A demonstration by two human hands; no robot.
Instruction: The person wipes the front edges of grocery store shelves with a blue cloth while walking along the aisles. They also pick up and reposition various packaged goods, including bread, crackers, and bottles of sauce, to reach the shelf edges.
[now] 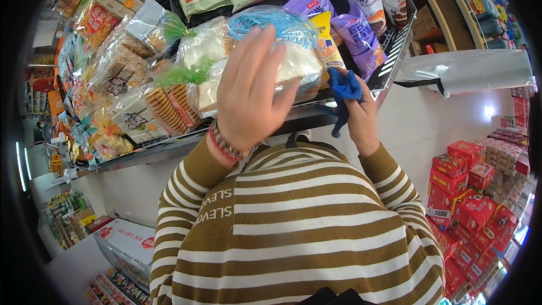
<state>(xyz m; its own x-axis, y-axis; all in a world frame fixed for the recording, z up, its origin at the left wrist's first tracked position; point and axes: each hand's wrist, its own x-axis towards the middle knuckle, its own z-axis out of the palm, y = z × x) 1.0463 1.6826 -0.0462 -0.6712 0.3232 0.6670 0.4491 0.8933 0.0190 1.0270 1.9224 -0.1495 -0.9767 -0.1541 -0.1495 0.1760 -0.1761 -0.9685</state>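
Observation:
My left hand (254,93), with a beaded bracelet at its wrist, is held over clear bags of white bread on a black display shelf. Its fingers are extended and the thumb stands apart; motion blurs it, so contact with the bread bag (298,65) cannot be told. Blue strands or print (279,25) cover the top of that bag. In my right hand (363,120) is a crumpled blue cloth (345,87), one end hanging down by the shelf's front edge. Just beyond the cloth stand a yellow snack packet (328,44) and a purple packet (358,40).
Packs of round biscuits (169,106) and puffed-rice blocks (116,65) crowd the shelf's left side. A plastic-wrapped silvery panel (470,72) juts out at right. Red cartons (470,207) are stacked on the right floor; a white box (127,241) stands lower left.

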